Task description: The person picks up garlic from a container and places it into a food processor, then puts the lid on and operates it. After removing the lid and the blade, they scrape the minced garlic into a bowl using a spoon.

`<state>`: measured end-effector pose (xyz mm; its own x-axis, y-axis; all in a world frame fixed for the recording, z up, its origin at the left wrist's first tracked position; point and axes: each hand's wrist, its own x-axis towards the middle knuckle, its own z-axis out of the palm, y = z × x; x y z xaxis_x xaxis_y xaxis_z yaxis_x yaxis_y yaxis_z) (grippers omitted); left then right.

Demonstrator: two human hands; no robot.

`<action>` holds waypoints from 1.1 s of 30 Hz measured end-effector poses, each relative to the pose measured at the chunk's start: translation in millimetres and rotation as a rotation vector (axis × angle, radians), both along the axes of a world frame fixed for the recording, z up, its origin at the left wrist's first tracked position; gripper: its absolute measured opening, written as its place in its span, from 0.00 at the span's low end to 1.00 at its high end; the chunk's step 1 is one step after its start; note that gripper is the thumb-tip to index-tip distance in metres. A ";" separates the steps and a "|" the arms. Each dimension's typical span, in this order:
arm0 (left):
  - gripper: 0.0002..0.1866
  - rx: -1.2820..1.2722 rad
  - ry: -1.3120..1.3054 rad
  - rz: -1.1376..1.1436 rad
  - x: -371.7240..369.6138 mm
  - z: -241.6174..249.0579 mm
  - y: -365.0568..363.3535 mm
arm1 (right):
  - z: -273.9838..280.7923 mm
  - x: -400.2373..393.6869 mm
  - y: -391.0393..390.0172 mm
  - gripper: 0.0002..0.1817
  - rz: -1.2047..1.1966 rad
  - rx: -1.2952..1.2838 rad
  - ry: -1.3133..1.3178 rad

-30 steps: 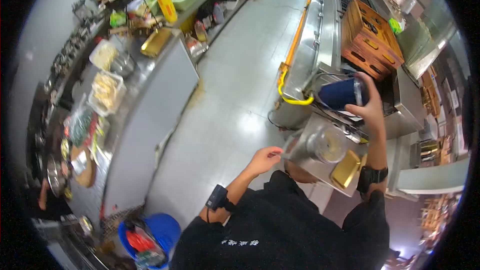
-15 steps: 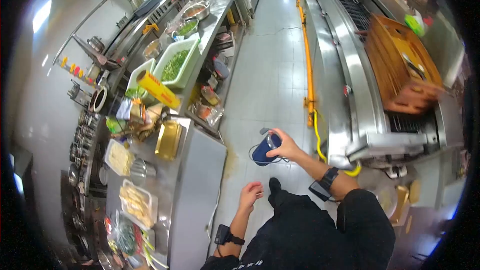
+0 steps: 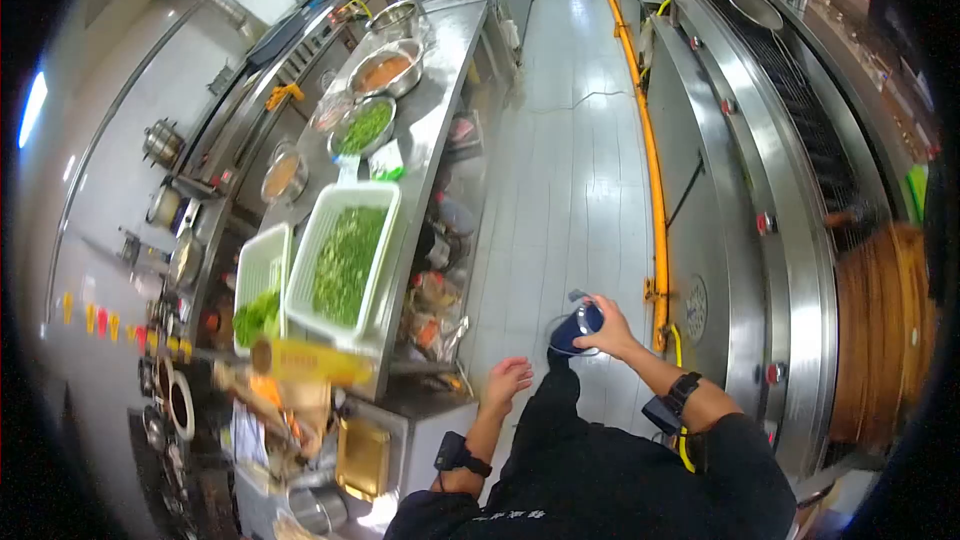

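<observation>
My right hand (image 3: 612,328) is closed around a dark blue cylinder (image 3: 574,329) with a clear, shiny end and a thin cord looped about it. Its exact kind cannot be made out. The cylinder is held above the floor of the aisle, in front of my leg. To its left, my left hand (image 3: 510,378) hangs in the air with loosely bent fingers and nothing in it. The steel counter's end lies nearest to that hand, with a gold-coloured tray (image 3: 362,458) on top.
White baskets of chopped greens (image 3: 350,265) and leafy lettuce (image 3: 258,318) stand on the left counter, near a yellow box (image 3: 310,360). A steel grill (image 3: 790,110) lines the right side, with a wooden crate (image 3: 880,340) on it. A yellow pipe (image 3: 655,210) runs along its base.
My view has moved forward along the aisle, so the baskets and crate sit lower in it. My right hand still grips the blue cylinder; the left remains free.
</observation>
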<state>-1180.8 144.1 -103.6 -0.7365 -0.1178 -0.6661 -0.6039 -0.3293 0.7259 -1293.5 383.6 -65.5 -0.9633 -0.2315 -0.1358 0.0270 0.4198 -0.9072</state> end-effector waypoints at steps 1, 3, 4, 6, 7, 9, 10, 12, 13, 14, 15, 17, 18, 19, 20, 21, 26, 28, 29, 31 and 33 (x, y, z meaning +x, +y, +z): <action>0.12 -0.018 0.012 -0.052 -44.3 -5.1 -10.4 | -7.5 -33.9 4.2 0.48 -0.021 0.019 0.007; 0.12 -0.021 0.013 -0.139 -115.2 -16.6 -4.3 | -0.6 -89.8 17.5 0.47 -0.071 0.090 0.036; 0.12 0.039 0.069 -0.133 -152.1 -20.9 -4.1 | 8.5 -116.1 23.5 0.47 -0.106 0.112 0.020; 0.12 0.008 0.027 -0.206 -232.5 3.3 2.2 | 29.3 -179.6 33.0 0.47 -0.187 0.128 -0.018; 0.13 -0.012 0.001 -0.240 -266.2 11.1 4.3 | 27.8 -210.0 39.9 0.47 -0.210 0.133 0.015; 0.13 -0.029 0.054 -0.297 -334.4 1.2 0.8 | 11.3 -279.0 56.2 0.48 -0.245 0.137 0.069; 0.13 -0.083 0.058 -0.327 -369.7 -4.7 -1.3 | 2.5 -317.1 62.5 0.50 -0.239 0.141 0.066; 0.13 -0.171 0.035 -0.340 -438.2 -27.2 -7.0 | -2.2 -394.9 65.1 0.50 -0.263 0.169 0.092; 0.13 -0.208 0.003 -0.317 -462.9 -44.7 -16.9 | -4.6 -433.1 64.8 0.50 -0.262 0.186 0.101; 0.13 -0.239 -0.031 -0.286 -483.9 -66.2 -25.1 | -13.7 -474.7 63.4 0.50 -0.254 0.247 0.100; 0.13 -0.289 -0.062 -0.265 -499.7 -99.5 -37.7 | -19.2 -517.0 59.5 0.50 -0.222 0.237 0.139; 0.12 -0.404 -0.127 -0.171 -529.1 -133.7 -58.5 | -20.8 -602.4 44.6 0.50 -0.127 0.254 0.102; 0.12 -0.463 -0.183 -0.097 -536.4 -141.4 -64.5 | -35.4 -645.1 36.3 0.50 -0.080 0.190 0.140; 0.11 -0.522 -0.228 -0.053 -539.8 -141.1 -70.1 | -32.8 -679.0 22.1 0.50 -0.046 0.184 0.123; 0.11 -0.575 -0.274 -0.007 -541.2 -143.6 -74.5 | -26.5 -714.4 4.3 0.50 -0.006 0.182 0.110; 0.10 -0.749 -0.220 -0.191 -526.4 -172.2 -86.5 | -17.1 -753.9 -12.4 0.50 0.043 0.189 0.111; 0.09 -0.508 -0.370 0.316 -598.5 -173.7 -58.3 | -41.6 -921.3 -99.8 0.48 0.362 0.156 0.208; 0.07 -0.741 -0.385 0.338 -607.6 -240.2 -48.9 | -58.9 -976.3 -129.4 0.48 0.495 0.172 0.243; 0.05 -1.093 -0.401 0.205 -602.3 -303.8 -46.2 | -69.4 -990.0 -146.5 0.48 0.548 0.165 0.241; 0.06 -1.116 -0.496 -0.020 -668.8 -300.8 -28.8 | -69.6 -1041.8 -172.8 0.48 0.665 0.210 0.276; 0.12 -0.901 -0.515 0.747 -715.6 -363.4 10.5 | -60.1 -1070.9 -195.2 0.48 0.691 0.224 0.230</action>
<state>-1896.4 154.7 -467.0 0.0222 -0.9464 -0.3223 -0.7625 -0.2245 0.6068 -2364.4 188.4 -125.6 -0.6194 -0.7825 -0.0638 -0.4885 0.4477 -0.7490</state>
